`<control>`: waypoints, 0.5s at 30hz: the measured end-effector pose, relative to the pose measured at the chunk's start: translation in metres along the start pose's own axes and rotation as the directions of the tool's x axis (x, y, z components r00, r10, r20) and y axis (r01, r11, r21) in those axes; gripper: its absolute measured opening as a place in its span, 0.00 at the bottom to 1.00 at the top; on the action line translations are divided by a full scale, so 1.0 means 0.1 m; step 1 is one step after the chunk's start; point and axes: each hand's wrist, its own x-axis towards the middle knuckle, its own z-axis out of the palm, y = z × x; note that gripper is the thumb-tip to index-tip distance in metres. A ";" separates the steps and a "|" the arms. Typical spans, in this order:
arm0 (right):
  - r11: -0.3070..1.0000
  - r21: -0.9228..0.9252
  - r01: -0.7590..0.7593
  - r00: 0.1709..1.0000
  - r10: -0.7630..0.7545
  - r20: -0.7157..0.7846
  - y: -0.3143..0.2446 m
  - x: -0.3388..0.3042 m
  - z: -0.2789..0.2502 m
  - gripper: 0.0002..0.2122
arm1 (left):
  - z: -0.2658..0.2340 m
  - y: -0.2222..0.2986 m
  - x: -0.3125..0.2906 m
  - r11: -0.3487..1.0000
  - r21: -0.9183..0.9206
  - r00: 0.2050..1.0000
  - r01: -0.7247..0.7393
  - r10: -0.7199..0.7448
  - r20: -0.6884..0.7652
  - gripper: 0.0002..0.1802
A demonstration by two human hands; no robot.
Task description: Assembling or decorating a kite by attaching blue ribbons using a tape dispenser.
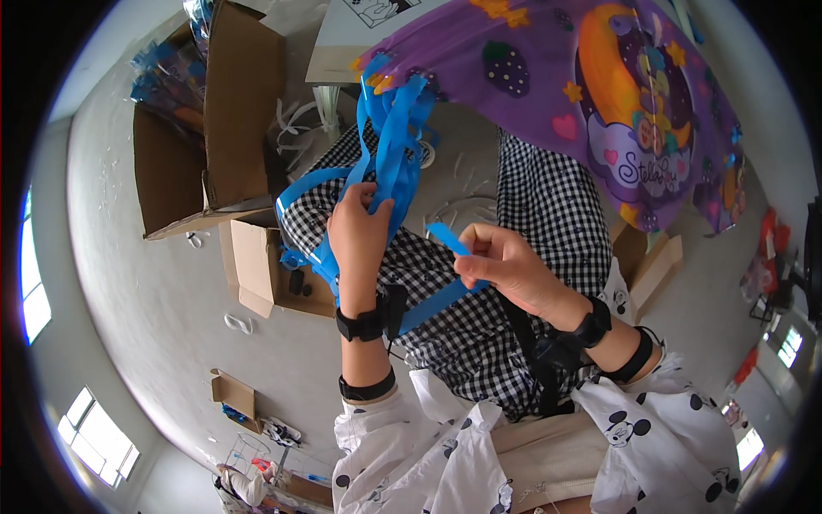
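Long blue ribbon strips (396,141) hang in a loose, looping bundle across my left knee. My left hand (358,233) is closed on part of this bundle, its fingertips partly hidden among the loops. To the right, my right hand (505,261) pinches one blue strip between thumb and fingers. The strip's short free end (447,238) sticks out to the left of the pinch, and its other length (438,307) runs down left over my checked trousers, behind my left wrist. Both wrists wear black straps.
A shiny purple printed sheet (531,86) spreads over the table (330,51) ahead and hangs down its right side. On the left stand a tall cardboard box (244,103) with packaged items and a smaller open box (253,265). Another carton (659,274) sits right of my knee.
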 end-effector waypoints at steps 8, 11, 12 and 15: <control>0.993 0.096 0.074 0.973 -0.050 -0.227 0.02 0.14 0.02 0.05 | -0.11 0.33 -0.32 0.791 -0.602 0.994 0.106 -0.073 0.079 0.17; 0.994 0.088 0.068 0.963 -0.042 -0.265 0.07 0.21 0.09 0.04 | -0.09 0.44 -0.39 0.632 -0.754 0.984 0.179 -0.096 0.153 0.17; 0.993 0.091 0.069 0.961 -0.042 -0.272 0.10 0.23 0.11 0.04 | -0.07 0.46 -0.40 0.570 -0.794 0.978 0.210 -0.115 0.176 0.17; 0.985 0.116 0.127 0.953 -0.089 -0.289 0.16 0.25 0.14 0.03 | -0.02 0.43 -0.42 0.525 -0.817 0.971 0.237 -0.115 0.208 0.19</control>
